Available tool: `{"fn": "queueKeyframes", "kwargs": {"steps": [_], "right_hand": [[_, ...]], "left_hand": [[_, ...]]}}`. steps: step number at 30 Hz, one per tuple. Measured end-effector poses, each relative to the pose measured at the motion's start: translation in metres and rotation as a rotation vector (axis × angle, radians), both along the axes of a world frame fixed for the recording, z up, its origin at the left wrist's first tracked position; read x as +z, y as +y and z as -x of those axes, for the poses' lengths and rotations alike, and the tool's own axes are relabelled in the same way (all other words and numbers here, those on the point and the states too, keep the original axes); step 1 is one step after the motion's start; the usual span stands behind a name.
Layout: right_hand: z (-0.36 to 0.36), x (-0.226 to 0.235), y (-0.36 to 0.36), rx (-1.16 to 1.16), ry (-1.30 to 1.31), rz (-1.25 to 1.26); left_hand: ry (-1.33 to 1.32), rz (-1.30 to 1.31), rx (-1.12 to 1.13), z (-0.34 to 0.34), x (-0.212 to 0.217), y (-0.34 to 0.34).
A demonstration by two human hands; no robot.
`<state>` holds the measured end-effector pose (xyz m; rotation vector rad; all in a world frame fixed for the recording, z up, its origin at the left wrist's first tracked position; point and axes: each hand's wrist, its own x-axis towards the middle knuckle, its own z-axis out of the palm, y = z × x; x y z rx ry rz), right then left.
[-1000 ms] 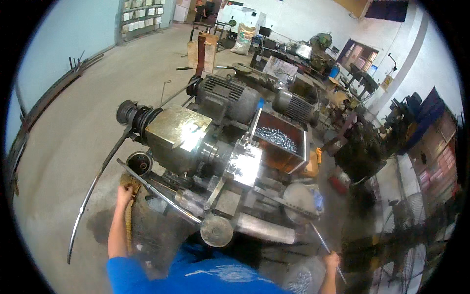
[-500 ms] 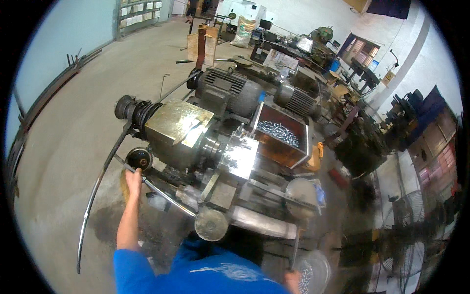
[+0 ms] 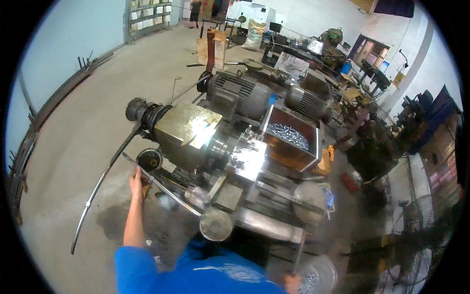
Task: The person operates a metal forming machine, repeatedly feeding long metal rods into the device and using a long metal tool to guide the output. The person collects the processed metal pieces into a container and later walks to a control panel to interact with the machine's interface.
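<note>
My left hand (image 3: 136,183) is closed around a long metal lever (image 3: 171,192) on the near left side of a lathe-like machine. The lever slopes down to a round steel knob (image 3: 216,225). At the lower edge, my blurred right hand (image 3: 293,282) grips the low end of a thin upright handle (image 3: 299,252). Right beside it stands a round pail (image 3: 329,274) with small shiny metal pieces. The machine's brassy headstock box (image 3: 188,119) leads to a spindle and a bright steel tool block (image 3: 248,158). A second, curved lever (image 3: 98,183) hangs farther left.
Behind the tool block sits an open bin (image 3: 292,158) heaped with small metal parts. Large finned motors (image 3: 240,95) stand beyond it. A stand fan (image 3: 411,259) is at the lower right. Far back, a person (image 3: 195,12) stands near a wall rack.
The whole view has shifted, so the machine sits slightly farther right and lower. My left hand stays on the lever, my right hand on the handle. More of the distant person shows.
</note>
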<state>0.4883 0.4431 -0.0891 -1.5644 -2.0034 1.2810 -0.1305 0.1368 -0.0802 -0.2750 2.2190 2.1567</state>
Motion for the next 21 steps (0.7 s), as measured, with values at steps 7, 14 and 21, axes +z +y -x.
{"fn": "queueKeyframes", "kwargs": {"steps": [7,14,21], "right_hand": [[-0.102,-0.003,0.172,0.076,-0.918,-0.976],[-0.012,0.026,0.215,-0.187,-0.91,-0.805],[-0.017,0.028,0.224,-0.114,-0.734,-0.667]], "left_hand": [[0.081,1.387,-0.63,-0.038,-0.068,-0.009],[-0.004,1.436,-0.724,-0.057,-0.084,0.029],[0.15,1.532,-1.062,-0.04,-0.074,0.015]]}}
